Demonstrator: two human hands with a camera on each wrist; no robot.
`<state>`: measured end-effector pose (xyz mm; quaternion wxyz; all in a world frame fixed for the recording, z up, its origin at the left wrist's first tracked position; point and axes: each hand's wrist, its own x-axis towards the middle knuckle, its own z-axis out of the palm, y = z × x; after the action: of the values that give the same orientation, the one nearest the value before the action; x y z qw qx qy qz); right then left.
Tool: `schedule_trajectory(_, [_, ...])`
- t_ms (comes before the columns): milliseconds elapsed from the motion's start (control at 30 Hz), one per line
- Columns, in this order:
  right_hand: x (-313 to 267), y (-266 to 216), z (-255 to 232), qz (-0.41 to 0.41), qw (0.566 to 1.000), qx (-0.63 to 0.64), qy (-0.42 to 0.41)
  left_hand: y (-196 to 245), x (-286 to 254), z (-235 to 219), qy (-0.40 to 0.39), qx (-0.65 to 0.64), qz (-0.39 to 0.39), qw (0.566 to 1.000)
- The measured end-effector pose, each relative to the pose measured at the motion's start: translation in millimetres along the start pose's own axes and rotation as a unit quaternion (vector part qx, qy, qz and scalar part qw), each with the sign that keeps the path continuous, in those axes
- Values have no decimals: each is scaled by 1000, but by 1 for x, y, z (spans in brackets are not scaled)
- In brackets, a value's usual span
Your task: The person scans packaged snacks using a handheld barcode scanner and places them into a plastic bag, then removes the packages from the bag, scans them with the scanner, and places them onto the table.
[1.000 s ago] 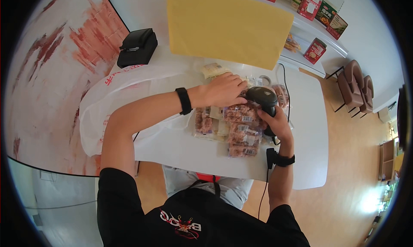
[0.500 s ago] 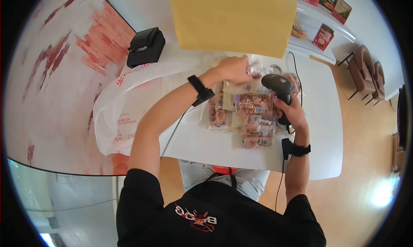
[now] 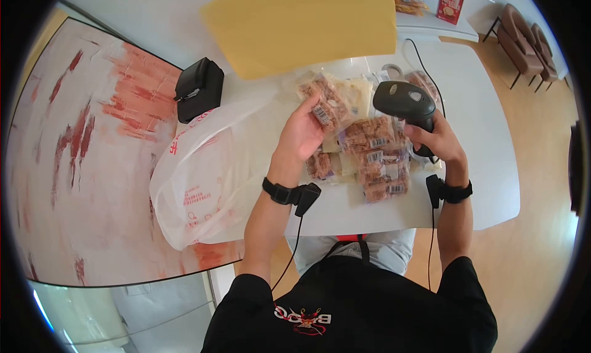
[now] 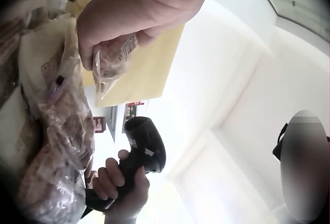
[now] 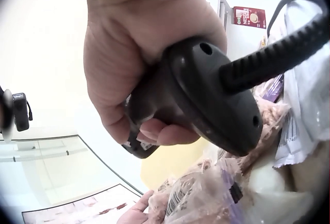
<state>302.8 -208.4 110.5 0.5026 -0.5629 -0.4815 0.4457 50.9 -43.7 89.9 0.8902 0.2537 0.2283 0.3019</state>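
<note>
My left hand (image 3: 301,133) holds a clear packet of reddish-brown food (image 3: 329,107), its barcode label facing up, above the left part of a packet pile. In the left wrist view, that hand (image 4: 142,7) pinches the packet (image 4: 113,59) between thumb and fingers. My right hand (image 3: 442,140) grips the handle of a black barcode scanner (image 3: 403,100), whose head points left toward the held packet. The right wrist view shows fingers of this hand (image 5: 149,43) curled round the scanner (image 5: 191,100). More barcoded packets (image 3: 381,162) lie on the table below both hands.
A white plastic bag (image 3: 203,187) lies left of the packets, near a black case (image 3: 200,89). A yellow sheet (image 3: 301,27) stands behind. The scanner's cable (image 3: 434,76) runs along the right. Beyond the white table (image 3: 486,144) are a shelf with a red box (image 3: 450,4) and brown chairs (image 3: 517,39).
My left hand has drawn back toward me from the far side of the pile, with a packet now in its grip. The scanner stays in my right hand. The head view has shifted.
</note>
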Motion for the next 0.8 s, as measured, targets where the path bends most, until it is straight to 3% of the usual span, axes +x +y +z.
schedule_trajectory(67, [-2,7,0,10,1000,-11,-18,-10,1,-3,-4,5,6,1000])
schedule_trajectory(133, [1,17,2,-86,992,-62,-75,-17,1,-4,3,7,33,999])
schedule_trajectory(267, [-4,-3,11,-89,985,-73,-130,-24,1,3,18,20,61,998])
schedule_trajectory(333, [-4,-9,15,-48,977,-152,-142,-27,-1,3,27,17,76,997])
schedule_trajectory(467, [-3,-3,16,-43,988,-83,-122,-37,-30,-7,69,-62,118,989])
schedule_trajectory(533, [1,5,11,-2,993,-73,-93,-39,-56,-6,175,-183,212,944])
schedule_trajectory(600, [4,10,9,2,992,-81,-96,-32,-84,-40,205,-236,228,922])
schedule_trajectory(633, [5,10,8,3,991,-97,-96,-23,-93,-53,228,-291,244,897])
schedule_trajectory(700, [5,6,7,6,990,-111,-92,-8,-94,-72,363,-262,373,813])
schedule_trajectory(733, [5,3,7,4,988,-123,-98,4,-95,-88,365,-261,372,812])
schedule_trajectory(800, [6,1,9,2,985,-134,-105,35,-93,-129,357,-234,449,785])
